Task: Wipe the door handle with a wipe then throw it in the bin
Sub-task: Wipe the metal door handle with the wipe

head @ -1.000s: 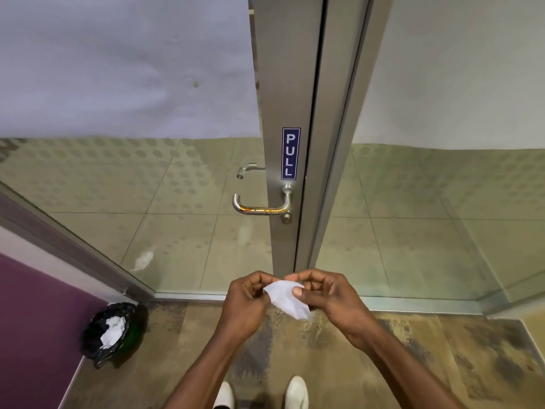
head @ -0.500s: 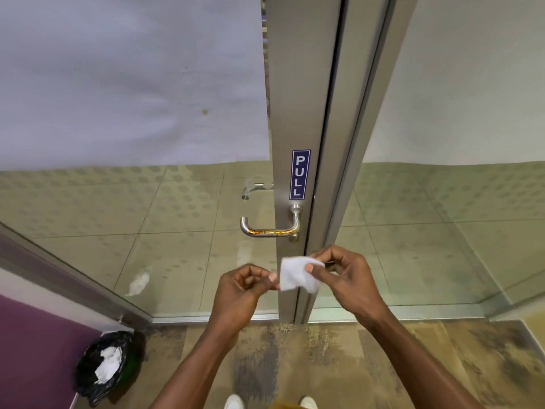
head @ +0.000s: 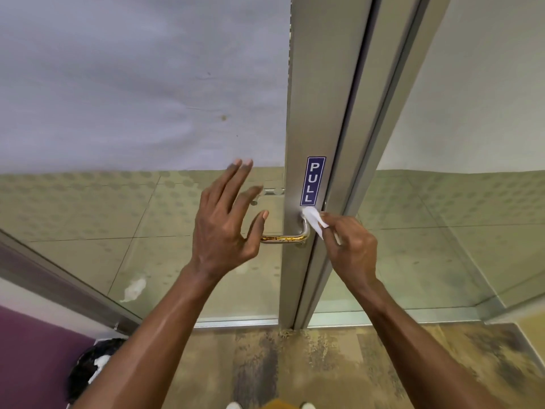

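A shiny metal lever door handle (head: 284, 238) sticks out to the left from the aluminium door frame (head: 312, 113), just under a blue PULL sticker (head: 312, 180). My right hand (head: 351, 249) pinches a white wipe (head: 314, 221) and presses it against the handle's base at the frame. Spread open with fingers apart, my left hand (head: 227, 219) hovers in front of the handle's free end and hides part of it. The bin (head: 88, 367), lined with a black bag and holding white paper, stands at the lower left, partly behind my left forearm.
Glass panels (head: 88, 225) flank the frame on both sides, frosted above. A purple wall (head: 26, 358) runs along the lower left beside the bin. Worn brown floor (head: 295, 364) lies below, with my shoe tips at the bottom edge.
Both hands rose from waist height to the handle. My left hand let go of the wipe and opened; my right hand carried the wipe onto the handle's base. The view moved closer to the door.
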Motion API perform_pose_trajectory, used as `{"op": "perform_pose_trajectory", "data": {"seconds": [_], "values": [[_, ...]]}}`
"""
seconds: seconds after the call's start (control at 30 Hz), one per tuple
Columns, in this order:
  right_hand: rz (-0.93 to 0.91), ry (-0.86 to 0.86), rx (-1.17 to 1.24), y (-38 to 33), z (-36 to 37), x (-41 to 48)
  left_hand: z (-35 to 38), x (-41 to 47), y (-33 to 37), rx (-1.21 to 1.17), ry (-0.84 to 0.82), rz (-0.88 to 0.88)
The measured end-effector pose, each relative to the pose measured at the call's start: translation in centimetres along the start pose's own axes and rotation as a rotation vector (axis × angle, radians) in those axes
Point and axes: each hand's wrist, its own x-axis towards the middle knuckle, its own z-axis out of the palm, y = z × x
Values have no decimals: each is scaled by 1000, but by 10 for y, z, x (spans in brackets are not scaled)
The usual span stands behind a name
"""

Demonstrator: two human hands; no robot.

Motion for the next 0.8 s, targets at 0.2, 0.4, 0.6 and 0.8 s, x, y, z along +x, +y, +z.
{"op": "perform_pose_trajectory", "data": {"seconds": [0.2, 0.4, 0.6, 0.8], "values": [[-227, -235, -77, 9, 13, -15, 10, 28, -32, 289, 23, -121], [-302, -394, -66, 25, 18, -21, 16, 26, -73, 399, 4, -198], [-356, -487, -71, 36, 15, 4, 19, 25, -91, 417, -32, -162], [-464, -589, -130, 39, 12, 21, 23, 24, -104, 406, -38, -120]]}}
